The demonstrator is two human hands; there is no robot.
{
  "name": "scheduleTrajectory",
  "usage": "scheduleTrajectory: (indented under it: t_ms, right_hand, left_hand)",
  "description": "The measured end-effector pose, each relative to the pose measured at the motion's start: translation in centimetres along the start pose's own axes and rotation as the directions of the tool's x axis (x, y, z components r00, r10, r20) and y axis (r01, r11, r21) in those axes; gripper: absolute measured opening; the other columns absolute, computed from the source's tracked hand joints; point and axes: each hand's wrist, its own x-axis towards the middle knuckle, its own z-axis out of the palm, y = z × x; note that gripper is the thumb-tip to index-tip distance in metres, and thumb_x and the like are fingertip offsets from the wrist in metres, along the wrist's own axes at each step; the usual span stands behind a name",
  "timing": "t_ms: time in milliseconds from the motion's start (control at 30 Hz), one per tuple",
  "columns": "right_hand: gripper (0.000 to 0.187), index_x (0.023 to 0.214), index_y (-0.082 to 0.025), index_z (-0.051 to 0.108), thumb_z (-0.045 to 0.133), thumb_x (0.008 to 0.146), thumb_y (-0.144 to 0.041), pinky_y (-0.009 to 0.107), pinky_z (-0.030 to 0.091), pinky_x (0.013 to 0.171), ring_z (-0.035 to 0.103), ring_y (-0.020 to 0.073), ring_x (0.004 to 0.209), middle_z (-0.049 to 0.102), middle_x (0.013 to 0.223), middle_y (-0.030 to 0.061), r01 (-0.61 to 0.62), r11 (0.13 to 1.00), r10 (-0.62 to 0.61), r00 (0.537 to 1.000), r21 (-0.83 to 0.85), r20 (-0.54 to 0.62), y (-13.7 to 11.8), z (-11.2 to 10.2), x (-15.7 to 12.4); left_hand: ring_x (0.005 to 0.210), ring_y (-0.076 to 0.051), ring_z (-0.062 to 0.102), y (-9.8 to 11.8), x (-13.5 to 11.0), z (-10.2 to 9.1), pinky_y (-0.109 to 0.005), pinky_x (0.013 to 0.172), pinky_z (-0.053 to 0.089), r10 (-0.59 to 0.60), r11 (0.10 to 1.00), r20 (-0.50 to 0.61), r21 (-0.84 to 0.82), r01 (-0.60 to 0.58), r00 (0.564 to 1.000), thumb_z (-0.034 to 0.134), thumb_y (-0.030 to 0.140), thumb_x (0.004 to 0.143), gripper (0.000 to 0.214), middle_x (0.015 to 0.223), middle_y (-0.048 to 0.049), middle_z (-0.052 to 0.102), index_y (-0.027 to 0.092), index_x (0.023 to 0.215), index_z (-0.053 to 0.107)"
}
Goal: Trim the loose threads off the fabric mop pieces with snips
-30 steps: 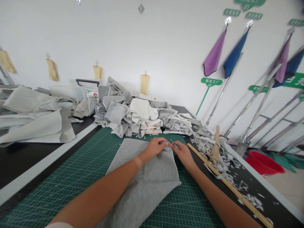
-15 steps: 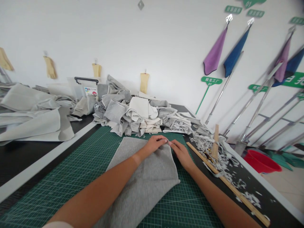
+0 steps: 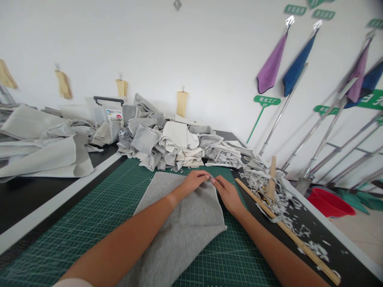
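I'm standing in a textile workshop, a factory's cutting area by the look of it: a grey fabric sheet point(image 3: 191, 227) lies on a gridded green cutting mat point(image 3: 98, 207) on the black worktable point(image 3: 26, 195), near heaped grey and cream cloth pieces point(image 3: 176, 135) and shredded pale offcuts point(image 3: 257, 179). On the white wall point(image 3: 134, 40), a green sign with white Chinese characters point(image 3: 267, 100) reads "Sunshine Factory 01".

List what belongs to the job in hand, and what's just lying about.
Seemingly in use:
grey fabric sheet, touched by the left hand and right hand
green gridded mat beneath it

Apparently just lying about:
heap of grey and white cloth
long flat wooden strip
shredded grey scraps
round red bucket
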Motion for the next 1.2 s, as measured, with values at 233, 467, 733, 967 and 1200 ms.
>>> scheduleTrajectory:
  t_ms: [233,467,733,967,1200]
  right_hand:
    - [0.035,0.085,-0.026,0.057,0.040,0.098,-0.054,0.026,0.036,0.064,0.058,0.0182,0.070,0.059,0.071,-0.0029,0.021,1.000,-0.021,0.999,-0.013,0.032,0.11,-0.08,-0.06]
    - [0.035,0.084,-0.026,0.055,0.039,0.098,-0.054,0.026,0.034,0.062,0.057,0.0181,0.067,0.059,0.070,-0.0030,0.016,0.998,-0.012,0.999,-0.067,0.049,0.20,-0.02,0.05]
    - [0.037,0.083,-0.026,0.056,0.038,0.098,-0.055,0.026,0.036,0.063,0.057,0.0188,0.068,0.059,0.070,-0.0022,0.023,0.997,-0.021,0.999,-0.068,0.038,0.40,0.09,0.12]
    - [0.038,0.083,-0.025,0.057,0.039,0.097,-0.056,0.026,0.036,0.063,0.056,0.0182,0.067,0.058,0.069,-0.0024,0.017,0.999,-0.016,1.000,-0.049,0.017,0.31,0.03,0.22]
    - [0.038,0.085,-0.025,0.058,0.040,0.096,-0.057,0.026,0.034,0.060,0.057,0.0190,0.067,0.060,0.071,-0.0012,0.011,0.998,-0.010,1.000,-0.063,0.006,0.09,0.05,0.02]
  left_hand:
    - [0.093,-0.020,0.066,-0.16,-0.04,0.14,-0.028,0.087,0.048,0.003,1.000,-0.008,0.023,-0.003,1.000,0.057,0.033,0.087,0.029,0.098,-0.0073,0.075,0.014,0.098,0.077]
    - [0.091,-0.019,0.066,-0.81,0.13,0.23,-0.027,0.086,0.048,0.011,0.998,-0.002,0.059,-0.011,1.000,0.057,0.030,0.086,0.028,0.096,-0.0072,0.076,0.013,0.096,0.076]
    - [0.089,-0.019,0.066,-0.32,-0.01,0.21,-0.027,0.084,0.048,-0.006,0.997,-0.013,0.071,0.007,1.000,0.058,0.033,0.085,0.028,0.093,-0.0061,0.076,0.014,0.092,0.076]
    - [0.089,-0.019,0.066,-0.12,0.05,0.26,-0.026,0.083,0.049,-0.016,0.997,-0.020,0.072,0.017,1.000,0.058,0.036,0.086,0.030,0.093,-0.0059,0.076,0.014,0.092,0.076]
    - [0.092,-0.019,0.067,-0.73,0.23,0.22,-0.028,0.087,0.049,0.006,0.998,-0.040,0.067,-0.004,0.999,0.057,0.034,0.087,0.028,0.097,-0.0064,0.076,0.015,0.096,0.076]
